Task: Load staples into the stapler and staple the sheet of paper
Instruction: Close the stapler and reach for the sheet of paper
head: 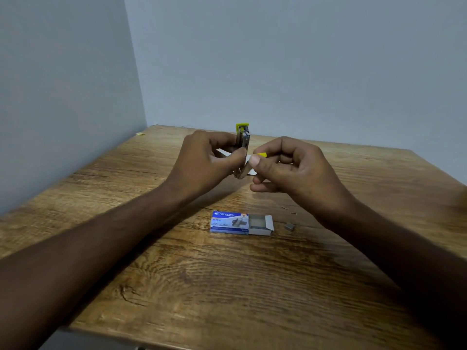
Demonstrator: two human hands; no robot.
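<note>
A small metal stapler with a yellow top stands upright above the table, gripped by my left hand. My right hand pinches a yellow part of the stapler at its right side, thumb and forefinger closed on it. A white sheet of paper lies on the table behind my hands, mostly hidden by them. The blue staple box lies in front of my hands with its inner tray slid out to the right. A short strip of staples rests just right of the tray.
The wooden table sits in a corner between two grey walls. A few loose staples lie near my right wrist. A small yellow scrap lies at the table's far left edge. The table's near edge runs along the bottom.
</note>
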